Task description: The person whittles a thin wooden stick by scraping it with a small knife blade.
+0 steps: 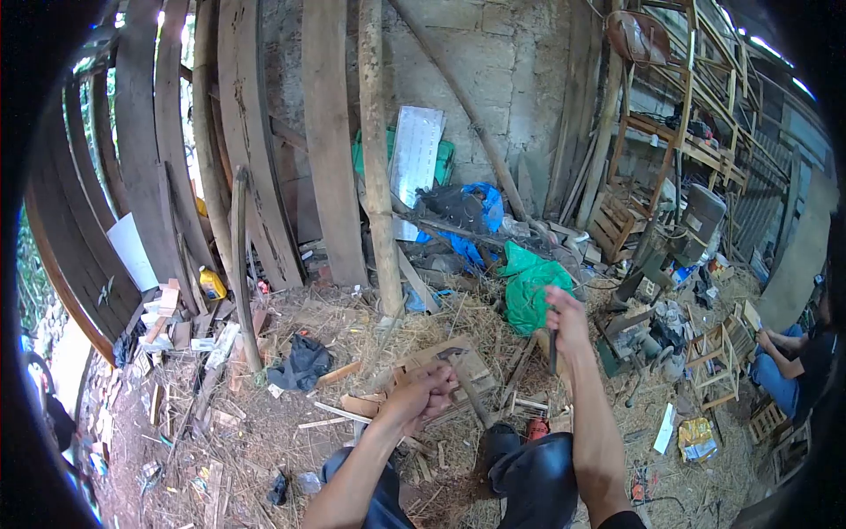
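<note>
My left hand (421, 395) is closed low in front of me, above a flat wooden board (474, 363) on the ground. A small dark curved piece (451, 352) shows just beyond its knuckles; I cannot tell whether the fingers hold it. Higher and to the right, my right hand (568, 319) is closed in a fist. From below that fist a dark rod-like piece (552, 351) sticks down, its kind unclear. Behind the right hand lies a green plastic sheet (527, 284). My knees (539, 472) show at the bottom.
A wooden post (377, 176) stands ahead. Black plastic (302, 361) and a yellow bottle (211, 283) lie to the left. At the right, another person (797, 357) sits near a small wooden frame (712, 363). A gold packet (696, 439) lies among straw and wood scraps.
</note>
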{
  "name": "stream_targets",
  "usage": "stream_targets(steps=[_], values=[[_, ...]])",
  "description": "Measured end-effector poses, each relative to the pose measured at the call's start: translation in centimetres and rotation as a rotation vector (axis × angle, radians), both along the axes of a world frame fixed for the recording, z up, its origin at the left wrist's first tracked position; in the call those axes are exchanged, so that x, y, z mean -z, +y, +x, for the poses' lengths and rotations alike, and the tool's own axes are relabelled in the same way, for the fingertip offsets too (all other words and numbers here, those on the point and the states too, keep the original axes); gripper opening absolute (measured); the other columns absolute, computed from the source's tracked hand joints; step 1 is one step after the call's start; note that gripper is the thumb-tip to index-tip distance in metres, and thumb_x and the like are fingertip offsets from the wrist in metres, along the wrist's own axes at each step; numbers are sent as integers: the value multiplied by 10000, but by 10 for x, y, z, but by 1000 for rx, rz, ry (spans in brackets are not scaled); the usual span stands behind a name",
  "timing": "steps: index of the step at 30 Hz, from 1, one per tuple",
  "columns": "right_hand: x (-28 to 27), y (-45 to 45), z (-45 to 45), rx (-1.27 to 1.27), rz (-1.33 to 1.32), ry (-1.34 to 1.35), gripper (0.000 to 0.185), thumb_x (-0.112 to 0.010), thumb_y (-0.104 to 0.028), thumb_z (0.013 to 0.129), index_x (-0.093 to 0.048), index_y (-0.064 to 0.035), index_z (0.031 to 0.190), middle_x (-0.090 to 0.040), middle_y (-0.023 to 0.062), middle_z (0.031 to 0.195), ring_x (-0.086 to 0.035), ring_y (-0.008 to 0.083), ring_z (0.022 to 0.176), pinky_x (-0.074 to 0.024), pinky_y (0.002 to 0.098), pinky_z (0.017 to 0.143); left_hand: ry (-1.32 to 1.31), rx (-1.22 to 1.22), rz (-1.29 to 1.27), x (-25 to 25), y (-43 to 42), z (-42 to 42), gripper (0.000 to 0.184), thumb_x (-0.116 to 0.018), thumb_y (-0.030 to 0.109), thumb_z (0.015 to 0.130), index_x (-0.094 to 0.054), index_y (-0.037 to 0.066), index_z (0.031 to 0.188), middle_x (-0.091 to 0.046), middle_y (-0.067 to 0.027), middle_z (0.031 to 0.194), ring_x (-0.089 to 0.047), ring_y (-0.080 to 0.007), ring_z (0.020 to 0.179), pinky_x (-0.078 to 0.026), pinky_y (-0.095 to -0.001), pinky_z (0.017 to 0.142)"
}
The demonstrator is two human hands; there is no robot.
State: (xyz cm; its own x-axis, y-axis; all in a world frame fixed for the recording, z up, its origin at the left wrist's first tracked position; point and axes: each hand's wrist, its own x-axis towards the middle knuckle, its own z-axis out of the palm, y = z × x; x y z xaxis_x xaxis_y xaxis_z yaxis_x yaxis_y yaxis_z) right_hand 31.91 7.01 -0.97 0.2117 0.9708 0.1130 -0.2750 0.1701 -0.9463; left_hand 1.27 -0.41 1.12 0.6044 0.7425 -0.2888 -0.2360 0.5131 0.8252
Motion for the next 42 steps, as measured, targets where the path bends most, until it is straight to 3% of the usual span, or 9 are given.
stream_targets(steps=[2, 8, 10, 14, 20, 24, 28, 30, 42], values=[[9, -8, -1, 123, -58, 76, 206, -571, -148, 894, -614, -21, 1050, -494, -39, 693, -338, 49, 471, -244, 200, 412, 91, -196, 125, 7, 10, -5, 171, -466, 226, 966, -509, 70, 911, -342, 65, 626, -261, -22, 465, -178, -193, 404], [-24, -43, -100, -359, -68, -86, 231, -560, -197, 921, -596, -33, 1081, -540, 3, 729, -359, 42, 489, -265, 196, 426, 133, -179, 146, 5, 16, -1, 168, -468, 240, 964, -498, 95, 886, -339, 72, 637, -263, -14, 472, -181, -192, 416], [-24, -39, -109, -455, -115, -13, 216, -534, -177, 932, -579, -6, 1058, -497, -43, 690, -328, 30, 486, -242, 190, 423, 132, -161, 150, 2, 8, 3, 164, -473, 237, 962, -497, 94, 886, -336, 72, 638, -261, -16, 473, -181, -190, 417], [-20, -28, -98, -467, -177, -21, 186, -535, -164, 930, -583, -9, 1019, -505, -38, 695, -330, 29, 488, -240, 191, 422, 90, -138, 85, 0, 9, 4, 144, -479, 220, 958, -492, 94, 889, -325, 72, 635, -248, -20, 471, -182, -187, 416], [-4, 1, -35, 58, -80, 200, 169, -527, -129, 922, -580, -11, 1031, -476, -41, 676, -327, 35, 471, -240, 190, 408, -20, -29, -9, 6, 3, -6, 187, -466, 252, 966, -474, 91, 870, -303, 77, 615, -233, -11, 451, -151, -187, 391], [2, -7, -23, 28, -103, 199, 215, -527, -140, 926, -566, -15, 1097, -481, -36, 701, -327, 36, 475, -245, 186, 407, 4, -172, -21, -2, 10, -10, 179, -457, 243, 967, -467, 94, 869, -308, 72, 618, -235, -12, 444, -152, -187, 384], [-17, -30, -76, -232, -123, 66, 301, -535, -176, 933, -533, -27, 1195, -498, -24, 725, -347, 35, 489, -265, 186, 415, 13, -111, 28, 3, 16, -1, 169, -443, 238, 965, -477, 84, 906, -319, 63, 621, -230, -23, 433, -164, -196, 374], [-22, -36, -94, -492, -75, -10, 283, -543, -182, 929, -556, -10, 1153, -512, -23, 716, -352, 33, 488, -265, 191, 417, 32, -111, 32, 3, 12, 6, 169, -445, 238, 965, -476, 82, 906, -317, 63, 621, -228, -23, 433, -163, -196, 375], [-25, -24, -74, -410, -187, -52, 203, -566, -199, 920, -628, -6, 934, -511, -39, 662, -349, 34, 475, -262, 210, 428, -29, -57, 4, 12, 9, 19, 157, -435, 241, 975, -462, 109, 895, -307, 66, 635, -218, -25, 450, -155, -196, 389]])
